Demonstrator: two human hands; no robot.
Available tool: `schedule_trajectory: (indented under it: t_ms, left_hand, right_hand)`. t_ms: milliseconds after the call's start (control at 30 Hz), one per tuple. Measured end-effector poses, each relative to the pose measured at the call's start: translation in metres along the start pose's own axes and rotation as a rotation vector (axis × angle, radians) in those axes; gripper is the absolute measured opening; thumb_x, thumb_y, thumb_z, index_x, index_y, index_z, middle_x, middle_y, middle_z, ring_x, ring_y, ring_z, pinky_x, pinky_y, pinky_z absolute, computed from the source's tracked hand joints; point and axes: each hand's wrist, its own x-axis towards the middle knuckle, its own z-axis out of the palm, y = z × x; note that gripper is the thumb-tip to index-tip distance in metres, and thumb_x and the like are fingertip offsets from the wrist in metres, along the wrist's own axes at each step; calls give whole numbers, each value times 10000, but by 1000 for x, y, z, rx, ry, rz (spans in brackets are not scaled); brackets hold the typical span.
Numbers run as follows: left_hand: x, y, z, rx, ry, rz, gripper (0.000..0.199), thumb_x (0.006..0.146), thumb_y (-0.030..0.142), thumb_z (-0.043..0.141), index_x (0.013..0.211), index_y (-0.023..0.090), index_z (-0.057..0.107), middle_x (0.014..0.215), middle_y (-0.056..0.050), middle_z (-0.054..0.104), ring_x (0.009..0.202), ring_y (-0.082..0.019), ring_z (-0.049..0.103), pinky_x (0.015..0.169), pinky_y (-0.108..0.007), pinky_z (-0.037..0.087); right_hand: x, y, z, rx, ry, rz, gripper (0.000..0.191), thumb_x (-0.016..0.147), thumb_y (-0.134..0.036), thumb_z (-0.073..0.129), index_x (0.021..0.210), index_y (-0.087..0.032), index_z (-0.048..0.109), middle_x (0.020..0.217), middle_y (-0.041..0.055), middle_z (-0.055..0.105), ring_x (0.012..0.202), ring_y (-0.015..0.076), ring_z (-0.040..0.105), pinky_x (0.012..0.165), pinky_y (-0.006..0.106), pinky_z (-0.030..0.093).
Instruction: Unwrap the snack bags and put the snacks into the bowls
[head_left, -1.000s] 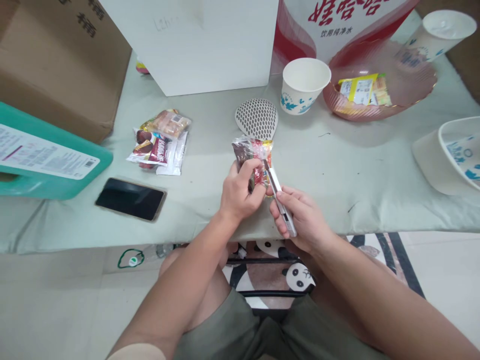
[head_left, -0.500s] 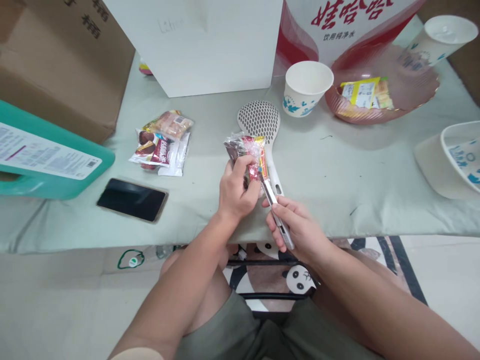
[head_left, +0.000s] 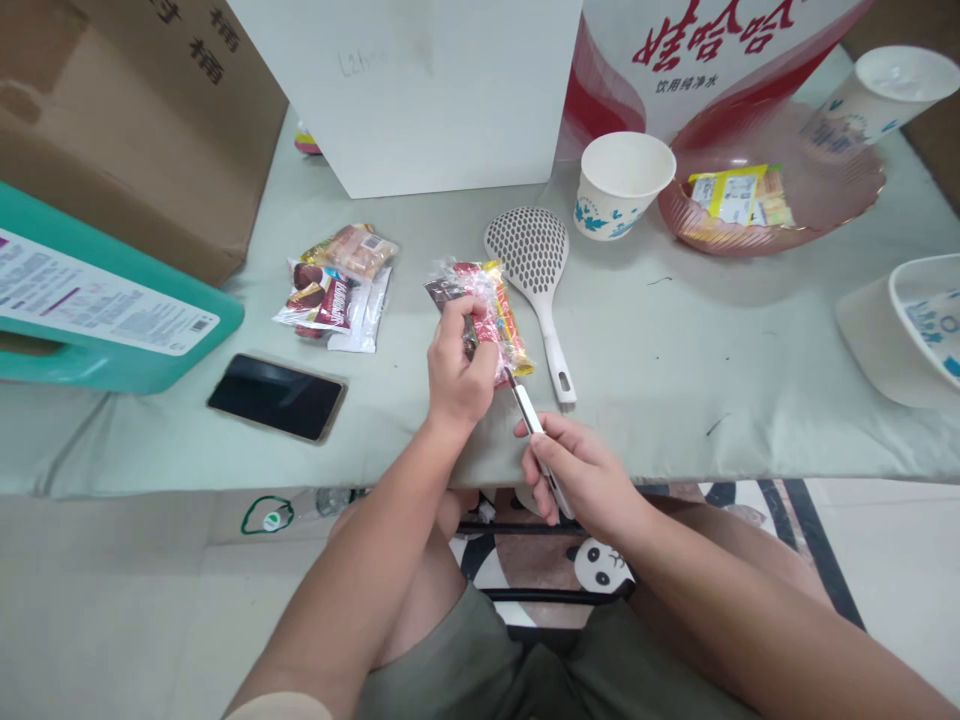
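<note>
My left hand (head_left: 460, 370) is closed on a bundle of snack packets (head_left: 487, 310) in clear, red and yellow wrapping, near the table's front edge. In my right hand (head_left: 574, 465) is a slim white and grey knife-like tool (head_left: 531, 412), its dark tip at the lower edge of the bundle. Whether the tip has entered the wrapping I cannot tell. Just right of the packets a grey slotted skimmer (head_left: 551, 325) lies flat, its handle pointing towards me.
Left are a snack pile (head_left: 337, 290), a black phone (head_left: 277, 397), a green jug (head_left: 112, 340) and a cardboard box (head_left: 150, 150). A white box (head_left: 450, 100) stands behind. Right are a paper cup (head_left: 621, 190), a pink bowl (head_left: 810, 225) and a white container (head_left: 870, 335).
The bundle and my left hand have shifted slightly left, away from the skimmer's handle. My right hand and the tool have moved a little down and left. The view has shifted slightly.
</note>
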Motion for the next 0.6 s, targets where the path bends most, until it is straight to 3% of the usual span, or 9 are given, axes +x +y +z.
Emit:
schedule_trajectory:
  t_ms: [100, 267, 367, 433, 533, 600]
  left_hand:
    - [2, 2, 1, -98, 90, -63, 260, 797, 169, 483, 1039, 261, 513, 999, -19, 631, 814, -176, 567, 768, -328, 476]
    - [6, 0, -1, -169, 131, -118, 258, 784, 180, 492, 1025, 271, 513, 928, -4, 579, 767, -167, 528, 741, -321, 468]
    - [12, -8, -3, -250, 192, -158, 258, 759, 192, 507, 1005, 272, 503, 926, -17, 548, 766, -171, 524, 710, -321, 477]
    - [15, -12, -5, -317, 166, -180, 289, 741, 212, 508, 1023, 277, 496, 873, -13, 510, 695, -165, 487, 623, -307, 449]
    - [15, -12, -8, -363, 19, -118, 335, 736, 243, 514, 1069, 284, 495, 847, 0, 479, 632, -151, 434, 577, -299, 416]
    - [13, -9, -10, -329, -87, -23, 329, 750, 258, 515, 1078, 283, 510, 838, 3, 486, 640, -153, 434, 610, -309, 434]
  right_hand:
    - [0, 3, 1, -38, 2, 7, 466, 793, -568, 726, 1000, -207, 517, 582, -111, 580, 351, 66, 514, 329, 156, 393]
    - [-4, 5, 3, -89, -27, 37, 455, 816, -583, 697, 1013, -211, 525, 607, -98, 573, 361, 76, 505, 341, 182, 401]
    - [-7, -5, -10, -189, 9, -34, 420, 858, -584, 651, 1035, -216, 552, 673, -53, 609, 385, 92, 500, 355, 219, 398]
    - [-7, -19, -30, -385, 184, -225, 353, 908, -538, 607, 1058, -219, 609, 762, 0, 648, 475, 117, 540, 439, 264, 457]
    - [2, -41, -76, -929, 702, -620, 227, 905, -394, 600, 1004, -222, 712, 839, 70, 630, 748, 219, 604, 682, 380, 536]
    - [9, -51, -106, -1195, 925, -645, 310, 884, -331, 564, 1103, -209, 747, 897, 109, 624, 924, 295, 620, 814, 465, 533]
